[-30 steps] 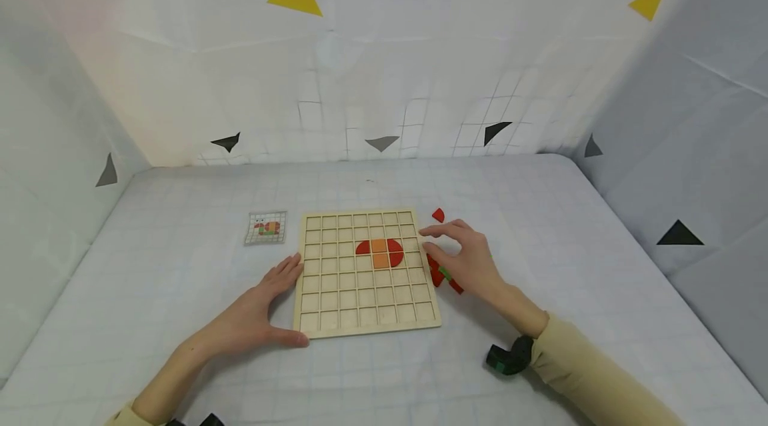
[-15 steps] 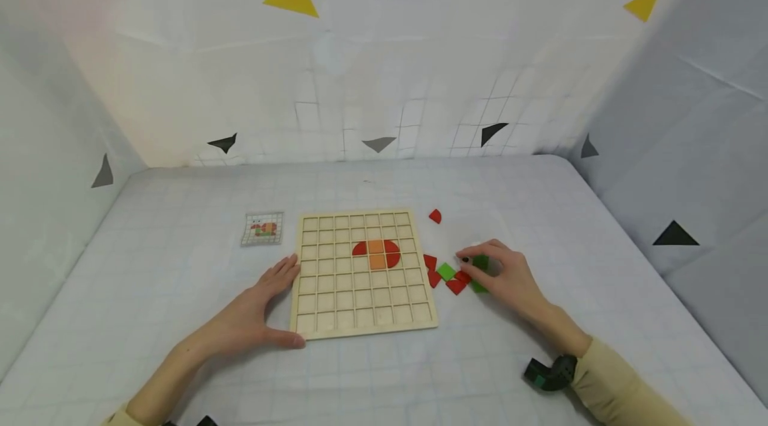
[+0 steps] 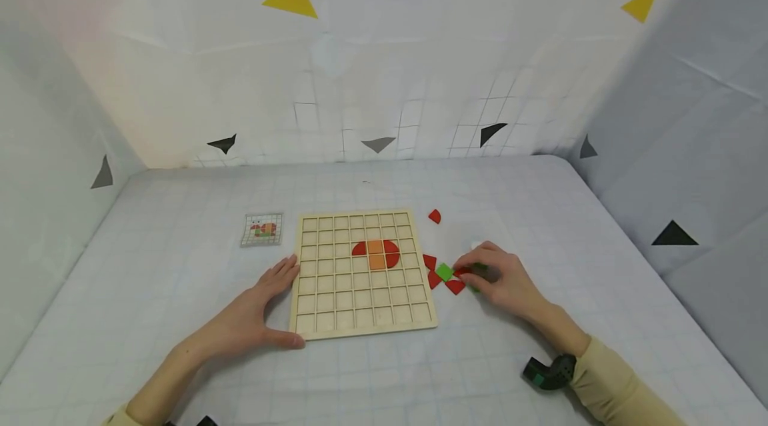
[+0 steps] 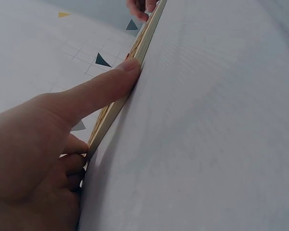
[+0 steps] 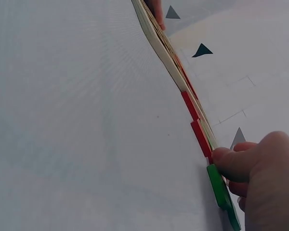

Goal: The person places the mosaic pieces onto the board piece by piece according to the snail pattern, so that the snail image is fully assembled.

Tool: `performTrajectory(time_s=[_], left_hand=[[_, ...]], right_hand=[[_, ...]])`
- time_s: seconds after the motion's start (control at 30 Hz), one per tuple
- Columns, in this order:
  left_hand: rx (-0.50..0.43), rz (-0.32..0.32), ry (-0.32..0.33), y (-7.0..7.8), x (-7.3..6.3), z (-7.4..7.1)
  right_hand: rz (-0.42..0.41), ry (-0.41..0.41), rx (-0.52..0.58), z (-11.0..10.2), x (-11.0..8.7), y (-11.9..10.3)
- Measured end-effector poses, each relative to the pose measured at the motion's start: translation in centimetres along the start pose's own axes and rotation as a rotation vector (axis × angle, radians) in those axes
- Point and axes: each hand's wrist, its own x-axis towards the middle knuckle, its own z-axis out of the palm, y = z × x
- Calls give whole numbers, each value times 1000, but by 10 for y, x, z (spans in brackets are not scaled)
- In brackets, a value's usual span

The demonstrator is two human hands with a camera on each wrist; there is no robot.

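A wooden grid board (image 3: 336, 326) lies on the table, with red quarter circles and orange squares (image 3: 376, 255) set in its cells. My left hand (image 3: 264, 313) rests along the board's left side, fingers spread, thumb (image 4: 98, 94) at the near corner. Right of the board, my right hand (image 3: 503, 281) is low over the loose pieces. Its thumb and index finger pinch a red quarter-circle piece (image 3: 462, 271). A green square (image 3: 445, 272) lies just left of those fingertips. More green pieces (image 5: 217, 186) are partly hidden under the right hand.
Several red quarter circles (image 3: 455, 287) lie between the board and the right hand. Another red quarter circle (image 3: 435, 216) sits apart, beyond the board's right side. A small picture card (image 3: 261, 230) showing a snail-like grid pattern lies left of the board. White sheeted walls (image 3: 384, 46) enclose the table.
My right hand moved right from the board's edge to the loose pieces, then its fingertips came down around a red piece. The left hand stayed at the board.
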Motion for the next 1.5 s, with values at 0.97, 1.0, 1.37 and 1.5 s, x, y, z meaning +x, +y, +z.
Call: performTrajectory(time_s=[0.97, 1.0, 1.37, 1.5], left_hand=[[-7, 12, 6, 0, -2, -2], [-6, 11, 6, 0, -2, -2], [-10, 9, 3, 2, -2, -2], [-8, 7, 3, 2, -2, -1]], right_hand=[[146, 122, -177, 0, 2, 1], [149, 119, -176, 0, 2, 1], [127, 105, -152, 0, 2, 0], [155, 105, -148, 0, 1, 0]])
